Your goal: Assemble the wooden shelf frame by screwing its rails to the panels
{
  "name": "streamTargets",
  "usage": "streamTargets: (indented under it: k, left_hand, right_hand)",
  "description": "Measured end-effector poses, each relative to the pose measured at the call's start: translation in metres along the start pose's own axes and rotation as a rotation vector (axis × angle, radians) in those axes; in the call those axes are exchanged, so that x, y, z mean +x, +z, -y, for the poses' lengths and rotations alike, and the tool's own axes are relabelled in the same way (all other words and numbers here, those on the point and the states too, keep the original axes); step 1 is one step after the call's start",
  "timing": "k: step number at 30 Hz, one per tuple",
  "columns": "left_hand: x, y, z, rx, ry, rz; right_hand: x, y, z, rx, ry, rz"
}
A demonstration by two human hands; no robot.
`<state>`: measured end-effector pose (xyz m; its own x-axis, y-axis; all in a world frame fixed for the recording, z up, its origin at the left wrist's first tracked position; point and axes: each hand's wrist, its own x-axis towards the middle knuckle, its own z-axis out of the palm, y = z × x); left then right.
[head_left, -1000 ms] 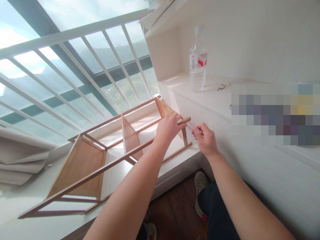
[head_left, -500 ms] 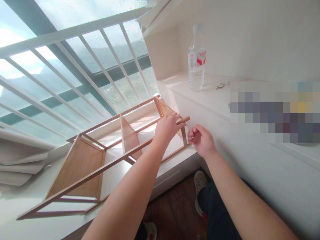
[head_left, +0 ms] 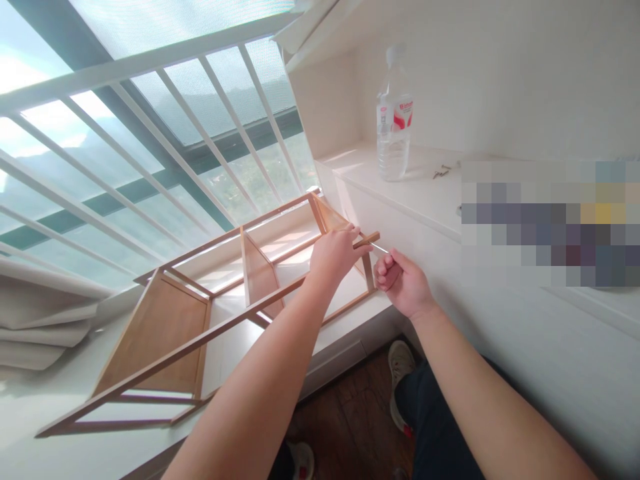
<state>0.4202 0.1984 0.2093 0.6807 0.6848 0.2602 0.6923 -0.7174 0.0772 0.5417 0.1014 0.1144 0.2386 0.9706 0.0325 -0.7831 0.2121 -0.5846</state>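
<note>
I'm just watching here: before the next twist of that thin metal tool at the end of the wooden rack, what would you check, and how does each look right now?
1. Left hand steadies the wooden rack at its end post: ok.
2. Right hand is closed around the thin metal tool: ok.
3. Tool tip seated in the post end: cannot tell, too small.
4. Rack rests flat on the white ledge: ok.
5. Water bottle stands upright, apart from both hands: ok.
6. Spare screws lie on the counter: ok.
</note>
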Motion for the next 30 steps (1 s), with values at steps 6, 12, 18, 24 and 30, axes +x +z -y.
streamTargets:
  k: [6, 12, 18, 24, 30]
  left_hand:
    - [0.001, 0.000, 0.000, 0.017, 0.008, -0.009]
    - [0.002, 0.003, 0.002, 0.020, -0.012, 0.004]
    - [0.002, 0.004, 0.002, 0.027, -0.012, 0.004]
    - [0.002, 0.004, 0.003, 0.009, 0.006, -0.016]
    - [0.000, 0.000, 0.001, -0.005, 0.002, -0.015]
  right_hand:
    - [-0.002, -0.001, -0.002, -0.149, -0.114, 0.016]
    - [-0.005, -0.006, -0.002, -0.357, -0.323, -0.040]
    - [-0.005, -0.019, -0.002, -0.846, -0.449, -0.124]
    - [-0.005, -0.027, -0.002, -1.274, -0.540, -0.104]
    - [-0.005, -0.027, 0.002, -1.430, -0.731, -0.160]
